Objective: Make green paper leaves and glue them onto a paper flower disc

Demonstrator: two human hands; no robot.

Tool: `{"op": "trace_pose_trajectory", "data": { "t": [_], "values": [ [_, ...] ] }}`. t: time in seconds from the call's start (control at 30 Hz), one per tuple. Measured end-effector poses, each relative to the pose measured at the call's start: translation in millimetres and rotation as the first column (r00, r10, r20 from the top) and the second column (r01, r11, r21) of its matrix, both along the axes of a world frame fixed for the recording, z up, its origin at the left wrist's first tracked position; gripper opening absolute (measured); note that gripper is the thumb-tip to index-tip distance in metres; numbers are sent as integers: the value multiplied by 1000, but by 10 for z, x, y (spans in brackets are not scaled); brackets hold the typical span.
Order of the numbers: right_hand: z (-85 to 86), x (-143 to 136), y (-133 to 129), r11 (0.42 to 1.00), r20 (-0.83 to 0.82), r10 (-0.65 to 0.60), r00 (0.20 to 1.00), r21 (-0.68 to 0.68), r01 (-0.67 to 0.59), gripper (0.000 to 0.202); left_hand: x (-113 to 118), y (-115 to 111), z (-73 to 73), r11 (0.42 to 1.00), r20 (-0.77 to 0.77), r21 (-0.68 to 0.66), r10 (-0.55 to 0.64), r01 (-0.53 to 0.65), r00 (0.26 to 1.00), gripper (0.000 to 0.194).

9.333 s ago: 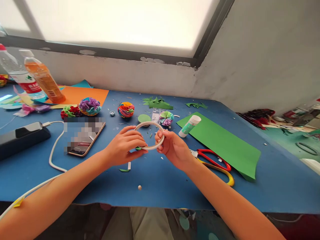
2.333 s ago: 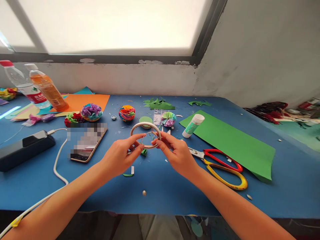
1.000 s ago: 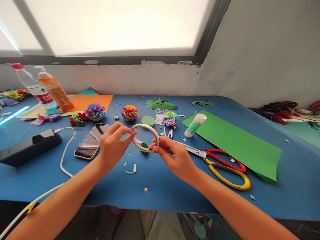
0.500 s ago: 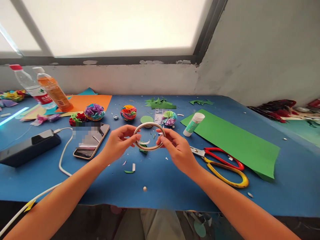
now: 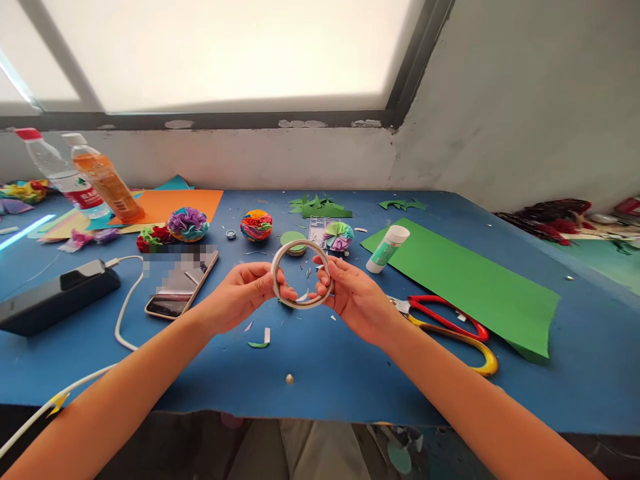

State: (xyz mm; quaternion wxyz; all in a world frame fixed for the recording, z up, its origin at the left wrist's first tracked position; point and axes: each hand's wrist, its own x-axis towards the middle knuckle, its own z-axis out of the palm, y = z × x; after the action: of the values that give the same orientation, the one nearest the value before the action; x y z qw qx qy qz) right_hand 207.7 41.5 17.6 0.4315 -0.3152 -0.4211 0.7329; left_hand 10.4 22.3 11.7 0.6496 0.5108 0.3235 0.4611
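A thin roll of tape [image 5: 287, 248] is held up above the blue table, its open ring facing me. My left hand [image 5: 253, 288] is closed on the ring's left side, with fingertips reaching inside it. On the opposite side my right hand [image 5: 353, 293] pinches the rim between thumb and fingers. Through and behind the ring show a stack of green paper discs [image 5: 292, 239] and small paper scraps. A pastel paper pompom [image 5: 339, 236] stands just beyond my right hand. Right of that hand, scissors [image 5: 450, 320] with red and yellow handles lie partly hidden by my forearm.
A glue stick [image 5: 388, 249] stands tilted beside a green paper sheet [image 5: 475, 287]. On the left are a phone [image 5: 183, 287], a black device [image 5: 60, 297] with a white cable, and two bottles [image 5: 107, 180]. Paper pompoms [image 5: 257, 226] and green cuttings [image 5: 320, 205] lie farther back.
The tape roll has tipped more upright, so its ring looks rounder, and moved slightly right. Both hands have shifted their grip, and my right forearm now covers more of the scissors.
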Motion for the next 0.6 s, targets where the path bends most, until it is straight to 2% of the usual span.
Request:
{"op": "trace_pose_trajectory", "data": {
  "t": [0.17, 0.23, 0.27, 0.3, 0.37, 0.4, 0.43, 0.47, 0.5, 0.6],
  "values": [
    [-61, -12, -5, 996, 136, 7, 991, 83, -18, 21, 17, -14, 14, 1000, 32, -8, 15, -15, 999, 29],
    [-108, -3, -7, 971, 259, -99, 961, 236, 37, 28, 15, -16, 15, 1000, 28, 5, 27, -27, 999, 27],
    [-128, 4, -13, 924, 322, -204, 925, 376, 73, 32, 12, -16, 13, 999, 21, 16, 39, -39, 999, 26],
    [-142, 11, -25, 836, 360, -326, 874, 541, 89, 34, 9, -17, 11, 998, 10, 29, 53, -54, 999, 25],
    [-152, 19, -63, 585, 351, -510, 786, 811, 18, 32, 5, -18, 1, 995, -21, 61, 79, -77, 997, 23],
    [-151, 17, -87, 475, 337, -544, 768, 878, -48, 30, 5, -19, -5, 994, -40, 77, 80, -77, 996, 23],
    [-150, 12, -109, 398, 332, -548, 768, 911, -110, 26, 8, -19, -13, 994, -59, 90, 72, -67, 996, 22],
    [-150, 3, -129, 352, 335, -536, 775, 923, -155, 23, 14, -19, -22, 994, -73, 101, 58, -50, 996, 20],
    [-153, -8, -142, 332, 344, -523, 780, 925, -185, 20, 21, -18, -33, 993, -85, 112, 43, -33, 995, 19],
    [-184, -32, -144, 336, 383, -502, 775, 912, -234, 10, 45, -10, -63, 991, -122, 136, 38, -21, 992, 15]
  ]
}}
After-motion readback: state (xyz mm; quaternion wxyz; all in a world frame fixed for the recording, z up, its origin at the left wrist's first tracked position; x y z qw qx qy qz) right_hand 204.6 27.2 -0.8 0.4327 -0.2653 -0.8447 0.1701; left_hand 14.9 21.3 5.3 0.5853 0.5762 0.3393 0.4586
